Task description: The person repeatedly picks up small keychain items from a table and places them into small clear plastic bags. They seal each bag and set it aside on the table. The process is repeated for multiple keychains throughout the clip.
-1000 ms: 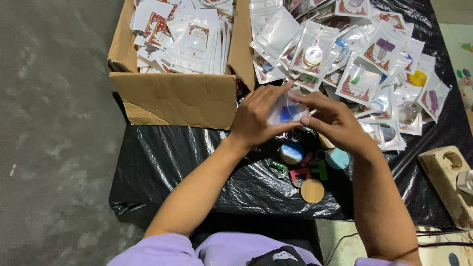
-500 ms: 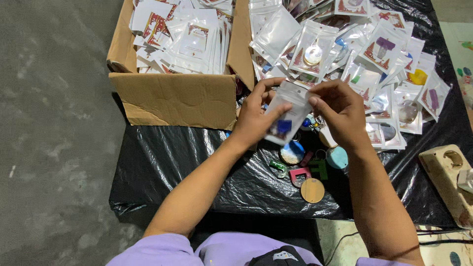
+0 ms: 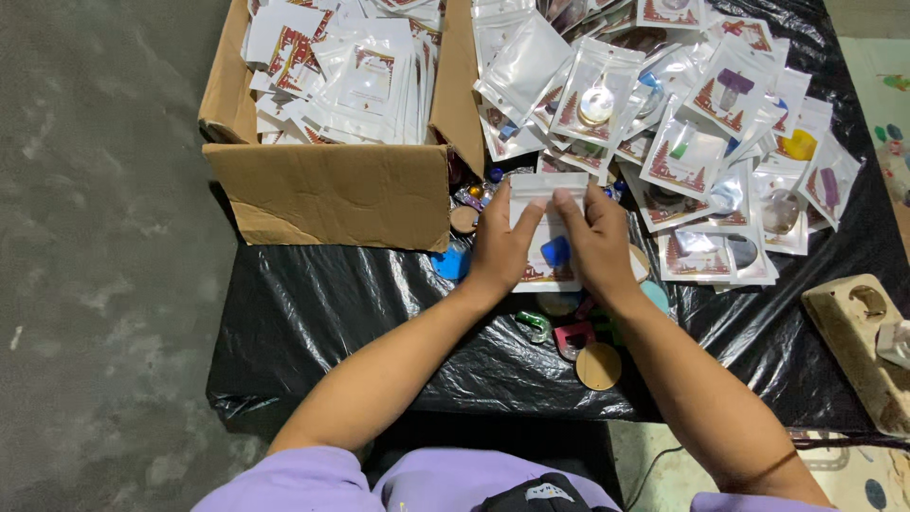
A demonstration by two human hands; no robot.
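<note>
Both hands hold one small clear pouch between them. Our left hand pinches its left edge and our right hand pinches its right edge, with fingers pressing along the top strip. A blue piece sits inside the pouch. A moment ago we held the pouch higher and tilted; now it is lower, flat and straight, just above the black sheet. Near our wrists lie loose little charms and a round wooden disc. On the far right, many filled pouches lie in a heap. On the far left, a cardboard box holds more pouches, same as before.
</note>
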